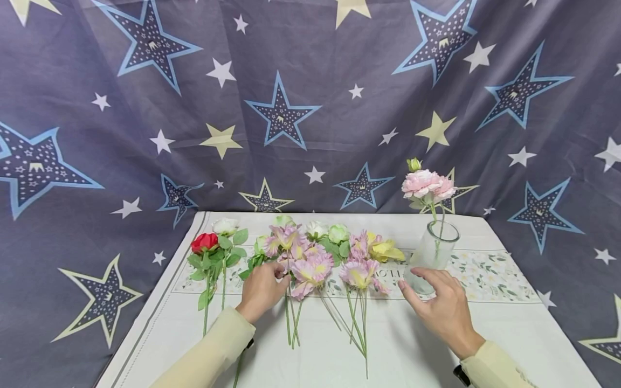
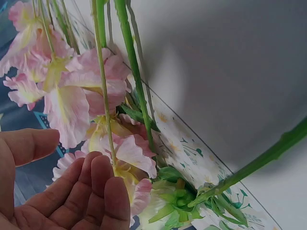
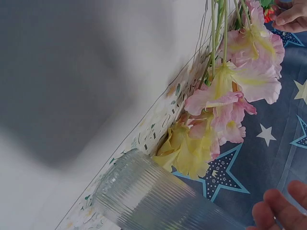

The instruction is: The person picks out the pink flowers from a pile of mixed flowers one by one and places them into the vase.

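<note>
My left hand point(image 1: 263, 285) is beside pink-and-yellow artificial flowers point(image 1: 310, 269), its fingers loosely bent with nothing between them. In the left wrist view, the fingers point(image 2: 91, 191) come close to petals and a thin stem. My right hand point(image 1: 443, 307) is spread in front of a ribbed clear glass vase point(image 1: 439, 248). A gap shows between that vase and the fingertips point(image 3: 273, 203) in the right wrist view. Pink peonies point(image 1: 427, 184) with a green bud stand in the vase. A second pink bunch point(image 1: 359, 272) with a yellow bloom point(image 1: 385, 249) lies between the hands.
At the table's left lie a red rose point(image 1: 204, 242) and a white rose point(image 1: 225, 226) on long stems. Pale green-white roses point(image 1: 338, 233) lie behind the pink blooms. A floral-printed band point(image 1: 490, 277) crosses the white tablecloth point(image 1: 310, 366). A star-patterned curtain point(image 1: 310, 48) hangs behind.
</note>
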{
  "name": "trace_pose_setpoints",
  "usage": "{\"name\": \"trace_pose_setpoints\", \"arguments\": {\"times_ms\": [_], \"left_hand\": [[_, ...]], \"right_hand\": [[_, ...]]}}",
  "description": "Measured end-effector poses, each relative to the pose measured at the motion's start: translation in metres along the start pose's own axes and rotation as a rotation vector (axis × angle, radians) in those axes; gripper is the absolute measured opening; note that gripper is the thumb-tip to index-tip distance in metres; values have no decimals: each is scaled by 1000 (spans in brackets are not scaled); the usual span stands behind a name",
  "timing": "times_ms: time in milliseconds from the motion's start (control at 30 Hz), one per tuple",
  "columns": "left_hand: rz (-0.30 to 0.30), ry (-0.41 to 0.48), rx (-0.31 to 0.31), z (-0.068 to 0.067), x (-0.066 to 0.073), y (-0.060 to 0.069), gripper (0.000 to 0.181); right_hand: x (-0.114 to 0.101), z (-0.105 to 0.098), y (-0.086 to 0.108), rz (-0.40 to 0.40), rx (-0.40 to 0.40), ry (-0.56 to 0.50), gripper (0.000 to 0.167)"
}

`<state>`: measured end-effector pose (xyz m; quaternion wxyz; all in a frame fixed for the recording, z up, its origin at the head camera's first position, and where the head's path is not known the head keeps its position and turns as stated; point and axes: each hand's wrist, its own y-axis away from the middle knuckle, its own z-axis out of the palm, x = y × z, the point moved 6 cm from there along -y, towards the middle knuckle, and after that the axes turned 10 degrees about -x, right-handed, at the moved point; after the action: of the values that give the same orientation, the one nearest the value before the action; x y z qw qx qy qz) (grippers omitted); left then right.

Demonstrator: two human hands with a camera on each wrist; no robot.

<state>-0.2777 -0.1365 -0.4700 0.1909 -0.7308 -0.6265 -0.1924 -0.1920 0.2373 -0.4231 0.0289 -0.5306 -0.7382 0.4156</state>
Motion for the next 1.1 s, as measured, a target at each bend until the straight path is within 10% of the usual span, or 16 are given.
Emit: {"name": "trace_pose_setpoints", "arguments": {"times_ms": [433,1100], "left_hand": [[-105,-52,-74,8,-8,-16,23],[-109,-71,-78,21,-14,-32,38]], "right_hand": [[0,2,7,24,-28,7,38],[-4,6,15,30,-61,-2,39]]}}
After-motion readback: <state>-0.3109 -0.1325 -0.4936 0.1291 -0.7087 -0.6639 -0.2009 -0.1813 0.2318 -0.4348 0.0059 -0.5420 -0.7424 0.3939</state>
